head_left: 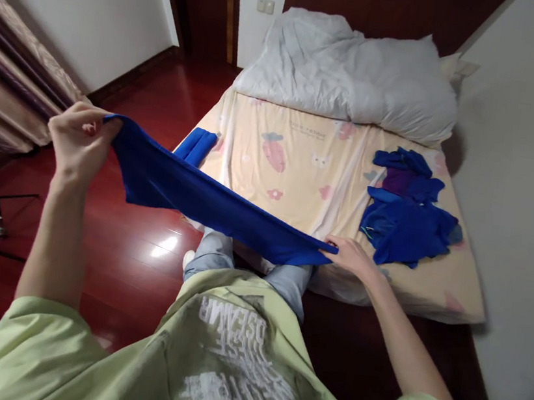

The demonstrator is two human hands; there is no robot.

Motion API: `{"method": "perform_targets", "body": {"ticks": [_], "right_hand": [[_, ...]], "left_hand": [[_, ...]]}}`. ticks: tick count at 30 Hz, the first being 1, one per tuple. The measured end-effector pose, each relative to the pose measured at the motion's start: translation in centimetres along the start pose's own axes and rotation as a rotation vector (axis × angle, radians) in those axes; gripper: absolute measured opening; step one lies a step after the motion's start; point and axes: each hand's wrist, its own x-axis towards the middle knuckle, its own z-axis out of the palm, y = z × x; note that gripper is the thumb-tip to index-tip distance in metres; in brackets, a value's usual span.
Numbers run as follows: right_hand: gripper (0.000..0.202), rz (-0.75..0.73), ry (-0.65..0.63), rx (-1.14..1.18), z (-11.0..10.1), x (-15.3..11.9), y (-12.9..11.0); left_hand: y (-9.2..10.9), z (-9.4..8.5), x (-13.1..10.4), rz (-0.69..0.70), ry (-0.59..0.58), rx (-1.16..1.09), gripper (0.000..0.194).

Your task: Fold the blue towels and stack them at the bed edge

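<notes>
A blue garment (207, 202) is stretched in a long folded band between two hands, in the air over the near left corner of the bed (298, 184). Its left end is pinched shut in the raised left hand (81, 139), out over the red wooden floor (161, 107); its right end is gripped by the right hand (351, 254), held low at the mattress's near edge. The band sags a little toward the right.

A folded blue piece (196, 145) is laid at the bed's left edge, just behind the stretched cloth. A loose heap of blue clothes (406, 208) is spread on the right side of the patterned sheet, near the right hand but apart from it. A crumpled white duvet (347, 73) is bunched at the far end.

The fold could be lost if either pinch is loosened, since the cloth is held only at its ends; the left end would likely drop to the floor. The folded piece, set close to the edge, could be nudged off.
</notes>
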Motion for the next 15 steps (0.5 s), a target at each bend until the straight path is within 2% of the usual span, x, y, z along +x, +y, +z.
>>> {"method": "perform_targets", "body": {"ticks": [3,5,9,12,15], "right_hand": [[0.021,0.071,0.043,-0.019,-3.7,-1.0,1.8],[0.032,0.119,0.029,0.022,-6.3,-1.9,2.8],[0.056,0.212,0.095,0.092,-10.9,-4.3,3.8],[0.063,0.236,0.176,0.196,-12.7,-5.9,3.6],[0.063,0.250,0.221,0.313,-13.5,-6.8,2.9]], "left_hand": [[0.3,2.0,1.6,0.034,-0.099,0.013,0.062],[0.5,3.4,2.7,0.035,-0.183,-0.011,0.061],[0.2,6.6,4.6,-0.109,-0.211,-0.118,0.076],[-0.2,8.5,5.4,-0.206,-0.207,-0.223,0.086],[-0.4,9.4,5.6,-0.271,-0.202,-0.297,0.085]]}}
